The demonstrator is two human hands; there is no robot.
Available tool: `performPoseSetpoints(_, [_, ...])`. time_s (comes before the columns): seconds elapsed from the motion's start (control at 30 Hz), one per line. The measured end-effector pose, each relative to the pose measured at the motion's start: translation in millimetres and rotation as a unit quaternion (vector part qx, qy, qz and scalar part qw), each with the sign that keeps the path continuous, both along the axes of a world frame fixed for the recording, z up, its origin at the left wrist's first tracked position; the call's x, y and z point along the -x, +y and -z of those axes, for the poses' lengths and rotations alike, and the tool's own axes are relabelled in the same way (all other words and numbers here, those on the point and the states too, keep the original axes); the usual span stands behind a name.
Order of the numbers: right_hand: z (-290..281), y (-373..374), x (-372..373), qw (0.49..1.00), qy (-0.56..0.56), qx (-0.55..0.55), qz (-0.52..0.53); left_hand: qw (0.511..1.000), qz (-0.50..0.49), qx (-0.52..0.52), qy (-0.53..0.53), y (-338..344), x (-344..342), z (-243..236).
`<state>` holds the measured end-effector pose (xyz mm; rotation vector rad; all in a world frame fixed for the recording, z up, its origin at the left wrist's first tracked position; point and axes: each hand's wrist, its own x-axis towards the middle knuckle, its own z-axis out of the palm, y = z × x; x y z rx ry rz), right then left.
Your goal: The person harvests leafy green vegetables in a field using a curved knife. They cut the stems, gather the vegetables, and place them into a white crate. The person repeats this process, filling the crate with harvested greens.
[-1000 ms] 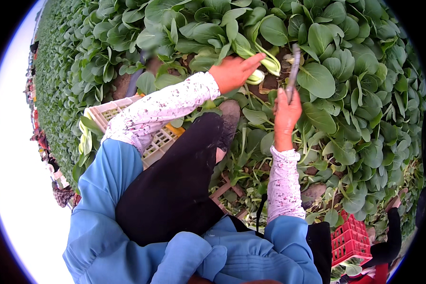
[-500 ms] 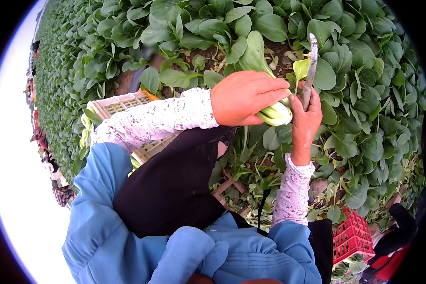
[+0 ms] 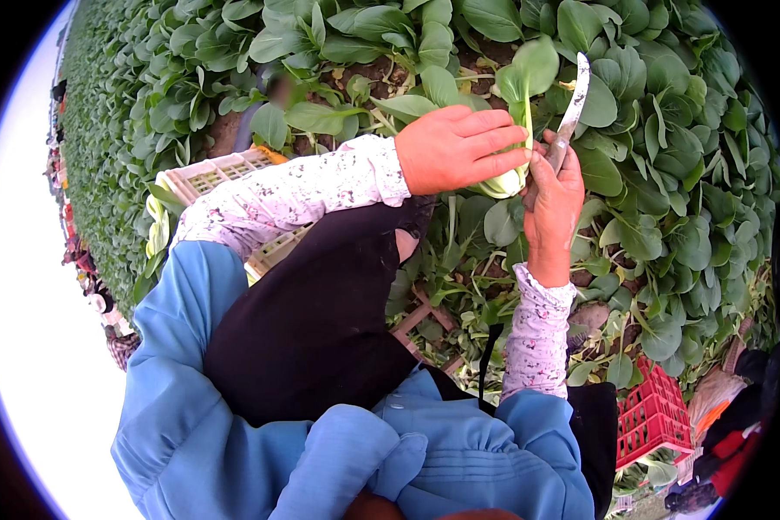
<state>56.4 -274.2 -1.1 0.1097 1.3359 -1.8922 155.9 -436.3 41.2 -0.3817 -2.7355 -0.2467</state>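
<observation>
My left hand (image 3: 455,149) is closed over a head of bok choy (image 3: 503,185), its pale cut base showing below the fingers and most of the head hidden beneath the hand. In my right hand (image 3: 553,206) is a knife (image 3: 573,102) with a slightly curved, soil-marked blade pointing up and away. The right thumb and fingertips meet the bok choy at the stalk of a broad green leaf (image 3: 529,74), which stands up between the two hands. Whether the fingertips pinch that stalk is hard to make out.
Dense bok choy plants (image 3: 659,139) grow ahead and to the right. A pale plastic crate (image 3: 217,176) holding greens sits beneath my left arm. A red crate (image 3: 654,416) stands at lower right near another person (image 3: 737,433). A brownish frame (image 3: 420,321) lies by my knee.
The yellow leaf by the right fingers is no longer there; a green leaf now stands upright between the hands. Both hands have shifted slightly upward, and the knife blade has turned, showing more of its flat.
</observation>
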Motion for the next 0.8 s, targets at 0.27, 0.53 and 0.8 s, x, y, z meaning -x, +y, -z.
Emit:
performPoseSetpoints(0.27, [-2.9,5.1,-6.4,0.994,0.010,-0.066,-0.090,0.998,0.025,0.023,-0.056,4.0,-5.9,5.1])
performPoseSetpoints(0.53, [0.8,13.5,-20.9,0.989,0.087,-0.109,-0.051,0.990,-0.032,-0.084,-0.110,10.5,-26.5,23.0])
performPoseSetpoints(0.8, [14.8,8.0,-17.2,0.899,0.327,-0.245,-0.160,0.951,-0.191,-0.016,-0.243,-36.5,38.7,22.9])
